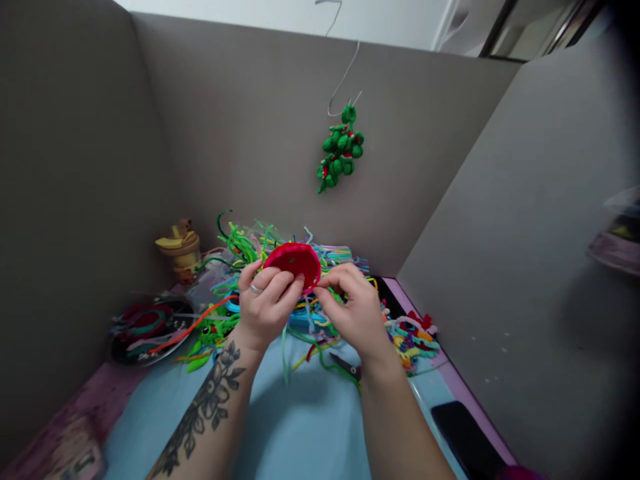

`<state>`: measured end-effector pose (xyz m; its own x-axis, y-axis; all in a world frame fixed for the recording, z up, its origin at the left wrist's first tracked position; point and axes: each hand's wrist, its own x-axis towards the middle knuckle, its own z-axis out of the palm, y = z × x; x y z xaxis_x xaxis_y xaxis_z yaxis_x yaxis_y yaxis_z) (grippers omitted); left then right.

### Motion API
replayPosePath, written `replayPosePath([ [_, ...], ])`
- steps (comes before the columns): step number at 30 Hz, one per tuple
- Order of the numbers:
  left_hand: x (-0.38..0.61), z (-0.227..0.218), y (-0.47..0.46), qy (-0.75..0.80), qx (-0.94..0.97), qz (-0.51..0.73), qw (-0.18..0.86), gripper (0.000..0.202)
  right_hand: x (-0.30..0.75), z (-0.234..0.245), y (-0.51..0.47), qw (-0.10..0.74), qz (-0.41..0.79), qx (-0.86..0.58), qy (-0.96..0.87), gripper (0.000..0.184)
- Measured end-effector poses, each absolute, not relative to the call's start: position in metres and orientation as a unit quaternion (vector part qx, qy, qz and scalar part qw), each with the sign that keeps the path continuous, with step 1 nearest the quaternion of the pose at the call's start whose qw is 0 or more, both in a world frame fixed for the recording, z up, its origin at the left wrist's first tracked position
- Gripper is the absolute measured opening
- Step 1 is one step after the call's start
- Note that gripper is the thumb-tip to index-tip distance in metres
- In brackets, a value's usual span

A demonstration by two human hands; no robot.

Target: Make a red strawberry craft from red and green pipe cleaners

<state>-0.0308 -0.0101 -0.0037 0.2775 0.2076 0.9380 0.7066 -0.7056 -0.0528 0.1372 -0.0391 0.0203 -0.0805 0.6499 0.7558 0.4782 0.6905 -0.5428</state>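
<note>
A red, round, shallow fuzzy piece point(301, 259) with a brighter pinkish-red rim is held up above the table. My left hand point(267, 303) grips it from the lower left, fingers curled over its near side. At the lower right edge of the rim, the thumb and index finger of my right hand point(354, 308) pinch together; whether a fine strand is also between them is too small to tell. Behind and below both hands lies a heap of colourful pipe cleaners point(245, 243). Scissors point(345, 365) with dark blades lie beside my right wrist, partly hidden by it.
A green and red fuzzy ornament point(343, 150) hangs from a wire on the grey back panel point(240, 133). At left stand a bowl point(145, 353) of coloured pieces and a brown-and-yellow pot point(183, 250). Colourful fuzzy scraps point(413, 340) and a black phone point(467, 437) lie at right.
</note>
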Motion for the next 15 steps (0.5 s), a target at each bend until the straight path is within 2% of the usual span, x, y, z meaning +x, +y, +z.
replayPosePath([
  [11, -0.0265, 0.0014, -0.0109, -0.324, -0.747, -0.525, 0.249, 0.014, 0.1382, 0.0185, -0.0369, 0.552, 0.068, -0.353, -0.753, 0.012],
  [15, -0.024, 0.0047, -0.0097, -0.342, -0.753, -0.527, 0.195, 0.012, 0.1398, 0.0157, -0.0348, 0.563, 0.072, -0.344, -0.748, 0.012],
])
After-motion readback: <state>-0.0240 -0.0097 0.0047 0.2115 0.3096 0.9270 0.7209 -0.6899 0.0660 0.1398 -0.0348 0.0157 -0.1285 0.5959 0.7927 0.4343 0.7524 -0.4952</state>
